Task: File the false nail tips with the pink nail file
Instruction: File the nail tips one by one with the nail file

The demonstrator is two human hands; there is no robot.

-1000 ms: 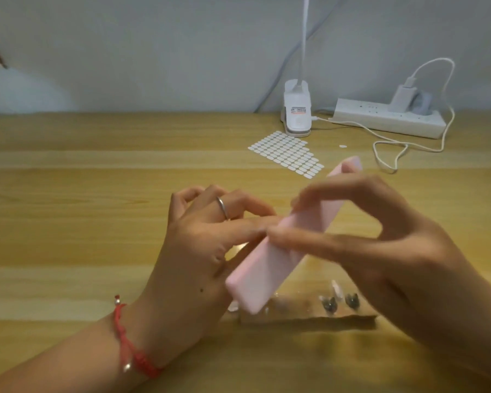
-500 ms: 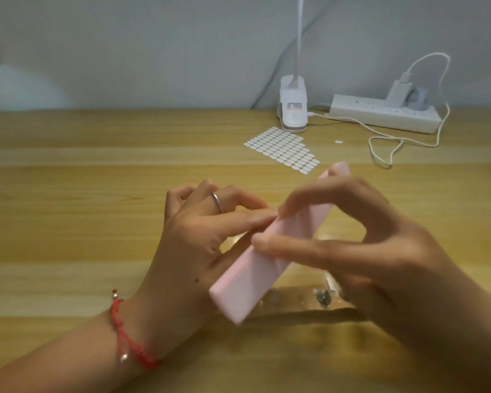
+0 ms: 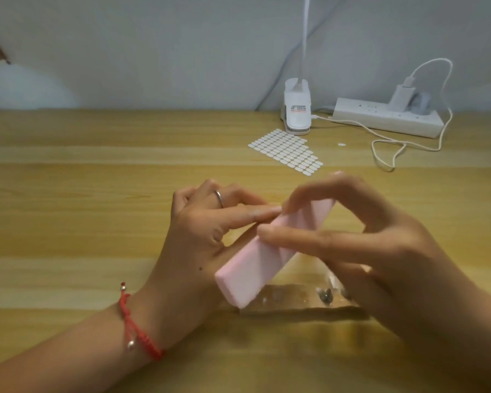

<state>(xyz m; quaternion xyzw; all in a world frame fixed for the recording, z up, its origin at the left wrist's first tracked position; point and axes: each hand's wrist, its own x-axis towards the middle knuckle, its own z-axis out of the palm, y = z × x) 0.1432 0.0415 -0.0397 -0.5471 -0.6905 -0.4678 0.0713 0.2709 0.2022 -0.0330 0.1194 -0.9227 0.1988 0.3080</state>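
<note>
Fingers (image 3: 318,191) and thumb of right hand (image 3: 386,251) pinch pink nail file (image 3: 255,268) across its width; file is held off wooden table (image 3: 97,194), tilted, near end low over clear plastic bag (image 3: 295,297). Left hand (image 3: 199,236): index fingertip and thumb close together against file's left edge; cannot tell whether they grip a nail tip.

Just one little filing stroke

The pink nail file (image 3: 253,270) dipped toward 7 o'clock half a second back and has since come back up. Its far tip used to poke out at 1 o'clock past the right hand (image 3: 380,251). Now it's tucked under those fingers.
</note>
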